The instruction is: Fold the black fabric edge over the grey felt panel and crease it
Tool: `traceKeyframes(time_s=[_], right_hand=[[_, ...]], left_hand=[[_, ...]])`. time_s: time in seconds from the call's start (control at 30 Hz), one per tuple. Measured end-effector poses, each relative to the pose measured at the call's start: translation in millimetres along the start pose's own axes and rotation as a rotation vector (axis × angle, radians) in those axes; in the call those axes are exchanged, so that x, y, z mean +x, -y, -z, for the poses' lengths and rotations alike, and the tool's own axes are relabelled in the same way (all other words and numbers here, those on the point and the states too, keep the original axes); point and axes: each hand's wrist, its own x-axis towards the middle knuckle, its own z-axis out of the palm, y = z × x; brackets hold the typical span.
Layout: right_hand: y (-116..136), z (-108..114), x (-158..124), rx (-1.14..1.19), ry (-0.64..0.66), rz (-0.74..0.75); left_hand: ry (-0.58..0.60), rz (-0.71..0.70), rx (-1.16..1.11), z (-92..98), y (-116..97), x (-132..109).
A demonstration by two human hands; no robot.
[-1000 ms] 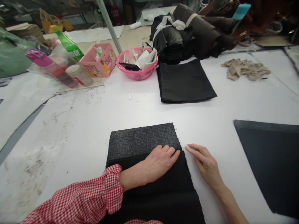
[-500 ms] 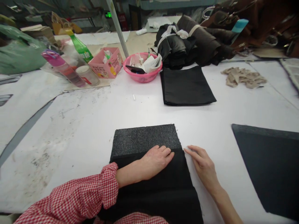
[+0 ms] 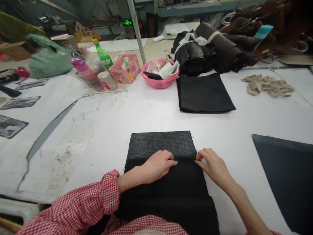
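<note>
A black fabric panel (image 3: 171,189) lies in front of me, over a dark grey, ribbed-looking piece (image 3: 158,142) whose upper part shows. My left hand (image 3: 156,166) rests on the black fabric just below its top edge, fingers curled together; whether they pinch cloth is hidden. At the right end of that edge, my right hand (image 3: 212,163) has thumb and fingertips closed on the corner of the black fabric.
On the white table (image 3: 110,130), a stack of black pieces (image 3: 205,93) lies beyond the work, beside a pink basket (image 3: 160,83). A large dark sheet (image 3: 286,173) is at the right. Bottles, a pink box (image 3: 126,71) and a green bag (image 3: 50,60) stand at back left.
My right thumb and fingers have closed on the black fabric's corner. My left hand has shifted slightly left along the edge. The view has turned a little to the left.
</note>
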Motion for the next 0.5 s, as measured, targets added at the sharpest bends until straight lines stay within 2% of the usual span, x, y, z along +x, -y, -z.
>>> traceKeyframes(time_s=[0.17, 0.37, 0.43, 0.5], right_hand=[[8, 15, -10, 0.085, 0.03, -0.003], [14, 24, -24, 0.223, 0.025, -0.003], [13, 25, -27, 0.209, 0.009, -0.009], [11, 26, -30, 0.199, -0.006, -0.021]], left_hand=[[-0.039, -0.042, -0.035, 5.4, -6, 27], [-0.034, -0.115, -0.015, -7.6, -31, 62], [-0.018, -0.094, -0.04, -9.4, -29, 61], [-0.016, -0.047, -0.054, -7.2, -19, 46]])
